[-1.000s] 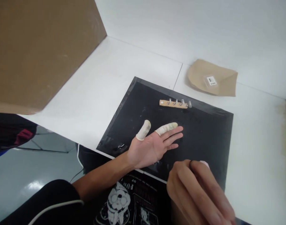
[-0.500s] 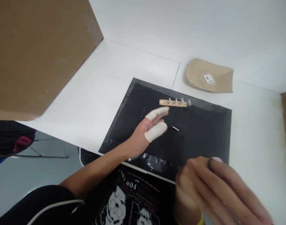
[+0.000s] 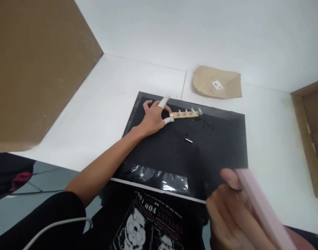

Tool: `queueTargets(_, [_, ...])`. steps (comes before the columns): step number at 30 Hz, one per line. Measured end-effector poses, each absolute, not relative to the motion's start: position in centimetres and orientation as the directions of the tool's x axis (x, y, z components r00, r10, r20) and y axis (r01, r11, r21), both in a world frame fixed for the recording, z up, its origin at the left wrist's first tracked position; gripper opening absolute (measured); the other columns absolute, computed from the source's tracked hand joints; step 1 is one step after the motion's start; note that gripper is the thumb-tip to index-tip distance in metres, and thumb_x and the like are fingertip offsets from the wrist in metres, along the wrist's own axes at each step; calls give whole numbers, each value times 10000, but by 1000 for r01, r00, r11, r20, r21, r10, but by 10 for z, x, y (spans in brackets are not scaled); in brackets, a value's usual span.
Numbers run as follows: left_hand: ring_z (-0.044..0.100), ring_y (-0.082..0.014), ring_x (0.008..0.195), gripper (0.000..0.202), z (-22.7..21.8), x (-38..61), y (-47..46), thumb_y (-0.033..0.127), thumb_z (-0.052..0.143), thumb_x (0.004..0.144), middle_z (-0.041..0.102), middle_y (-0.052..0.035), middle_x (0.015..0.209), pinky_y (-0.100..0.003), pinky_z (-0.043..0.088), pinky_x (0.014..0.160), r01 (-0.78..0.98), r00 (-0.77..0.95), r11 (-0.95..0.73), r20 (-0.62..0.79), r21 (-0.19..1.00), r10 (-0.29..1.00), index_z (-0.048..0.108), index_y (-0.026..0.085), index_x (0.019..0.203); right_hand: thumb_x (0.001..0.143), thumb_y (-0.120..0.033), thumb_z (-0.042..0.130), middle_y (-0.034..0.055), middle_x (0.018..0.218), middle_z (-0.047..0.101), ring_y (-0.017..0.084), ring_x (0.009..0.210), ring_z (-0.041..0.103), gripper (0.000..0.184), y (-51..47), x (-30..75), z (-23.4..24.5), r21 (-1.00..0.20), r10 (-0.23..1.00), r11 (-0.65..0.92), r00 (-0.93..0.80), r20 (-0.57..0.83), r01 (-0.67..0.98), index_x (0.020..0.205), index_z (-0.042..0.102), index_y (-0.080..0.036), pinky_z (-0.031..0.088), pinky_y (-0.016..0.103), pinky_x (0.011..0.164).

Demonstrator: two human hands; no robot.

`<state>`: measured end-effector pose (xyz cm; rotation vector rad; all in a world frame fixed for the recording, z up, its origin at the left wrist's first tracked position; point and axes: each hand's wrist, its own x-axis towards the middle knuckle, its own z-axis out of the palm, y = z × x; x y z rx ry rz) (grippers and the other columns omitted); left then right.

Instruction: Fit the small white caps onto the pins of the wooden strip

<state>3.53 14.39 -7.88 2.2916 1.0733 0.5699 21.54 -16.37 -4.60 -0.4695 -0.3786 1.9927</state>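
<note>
My left hand (image 3: 153, 119) lies over the upper left of the black mat (image 3: 211, 149). Its thumb and a finger close on the left end of a small wooden strip (image 3: 176, 115). White finger cots cover the thumb and the raised index finger. Several metal bits and clear upright tabs line the strip, and a white dot marks its left end. At the lower right, my right hand (image 3: 231, 211) grips a long, flat, pale pink object (image 3: 264, 208), blurred and cut off by the frame. A short whitish bar (image 3: 188, 140) lies mid-mat.
Behind the mat is a brown paper pouch (image 3: 218, 81) with a small labelled clear packet (image 3: 216, 85) on it. A brown panel (image 3: 39, 69) stands at the left. A wooden frame (image 3: 308, 139) edges the white table (image 3: 273, 156) at the right.
My left hand has moved up and left across the mat and taken hold of the strip's left end. My right hand has turned, and the pink object in it now shows.
</note>
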Motion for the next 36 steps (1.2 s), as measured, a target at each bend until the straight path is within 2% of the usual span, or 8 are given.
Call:
queueTargets(7, [617, -296, 1343, 401, -80, 32, 154, 313, 757, 901, 773, -95, 1270, -530, 202, 1223, 523, 624, -539, 135, 660, 770, 655, 253, 1285, 815, -750, 775, -121, 365, 511, 97, 207, 337, 835, -134, 198, -43, -391, 935, -211, -301, 186, -896, 1537, 541, -403, 315, 178, 291])
queueTargets(10, [612, -297, 1368, 468, -78, 32, 154, 315, 768, 906, 778, -99, 1246, -532, 198, 1232, 519, 627, -526, 118, 674, 770, 622, 240, 1345, 1001, -620, 653, -155, 284, 368, 68, 169, 289, 793, -119, 208, -28, -362, 919, -7, -149, 366, -932, 1628, 424, -191, 252, 144, 277])
queueTargets(13, [605, -298, 1384, 595, -79, 32, 155, 317, 800, 891, 767, -113, 1274, -531, 203, 1228, 513, 618, -511, 117, 690, 777, 565, 245, 1433, 1055, -519, 618, -155, 295, 413, 65, 177, 358, 739, -104, 231, -21, -447, 866, -12, -233, 442, -894, 1651, 361, -167, 250, 133, 276])
queueTargets(18, [569, -291, 1423, 915, -83, 28, 155, 341, 826, 884, 761, -101, 1290, -528, 166, 1241, 493, 650, -552, 138, 672, 748, 307, 259, 1633, 983, -657, 505, -186, 383, 426, -63, 230, 236, 643, -72, 271, -20, -753, 991, 116, 128, 42, -647, 1440, 594, -215, 73, 88, 419])
queueTargets(22, [559, -298, 1429, 1099, -83, 25, 153, 362, 844, 876, 742, -121, 1326, -531, 161, 1233, 478, 658, -573, 161, 666, 736, 121, 269, 1699, 1056, -465, 164, -159, 643, 520, -88, 519, 443, 634, -21, 297, -17, -812, 871, -98, 345, -350, -576, 1530, 460, -166, 86, 248, 461])
queueTargets(25, [550, -305, 1436, 1150, -84, 25, 153, 396, 849, 874, 730, -123, 1350, -530, 157, 1229, 474, 664, -587, 171, 656, 728, 65, 280, 1707, 1038, -281, 437, -56, 760, 693, -22, 531, 504, 414, 12, 317, -30, -880, 820, -257, 392, -417, -399, 1322, 682, -107, 153, 281, 461])
queueTargets(28, [545, -309, 1439, 1172, -86, 25, 154, 425, 869, 853, 729, -106, 1357, -523, 156, 1222, 466, 673, -596, 174, 654, 718, 73, 302, 1704, 878, -325, 743, 8, 758, 707, 59, 496, 476, 253, 22, 328, -49, -924, 799, -169, 502, -333, -343, 1061, 776, -153, 249, 226, 384])
queueTargets(36, [520, -302, 1450, 1067, -84, 22, 153, 494, 839, 866, 715, -73, 1382, -520, 154, 1220, 417, 665, -587, 208, 694, 717, 168, 344, 1682, 803, -455, 875, 20, 836, 608, 121, 618, 457, 403, 13, 325, -61, -908, 886, -123, 367, -282, -401, 1148, 778, -269, 323, 235, 387])
